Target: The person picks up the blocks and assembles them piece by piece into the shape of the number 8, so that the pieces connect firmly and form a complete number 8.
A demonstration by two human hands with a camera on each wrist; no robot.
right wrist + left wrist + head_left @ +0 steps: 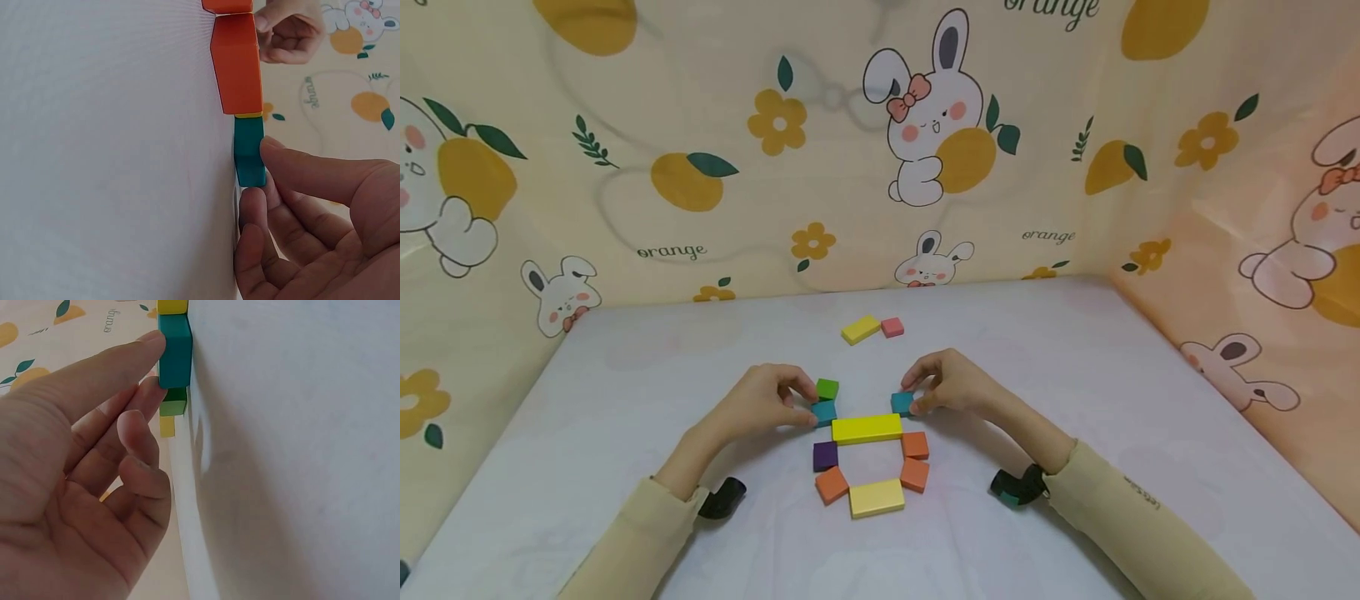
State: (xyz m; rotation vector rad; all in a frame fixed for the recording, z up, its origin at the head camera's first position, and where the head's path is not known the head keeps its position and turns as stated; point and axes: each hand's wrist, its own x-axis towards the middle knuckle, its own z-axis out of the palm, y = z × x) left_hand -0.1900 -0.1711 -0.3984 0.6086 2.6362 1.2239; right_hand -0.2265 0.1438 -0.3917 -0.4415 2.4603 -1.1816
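Note:
My left hand (767,402) pinches a blue block (824,413) with thumb and forefinger, at the upper left corner of a ring of blocks. A green block (827,389) lies just beyond it. On the other side my right hand (953,385) pinches a second blue block (902,403) by its outer side. Between the two lies a long yellow block (867,429). In the left wrist view the thumb is against the teal-looking side of the blue block (175,351). The right wrist view has the thumb at the edge of the other blue block (250,152).
Nearer me, a purple block (825,456) and an orange block (832,485) line the left side, two orange blocks (915,445) the right. A pale yellow block (877,498) closes the front. Farther back lie a yellow block (861,330) and a pink block (892,327).

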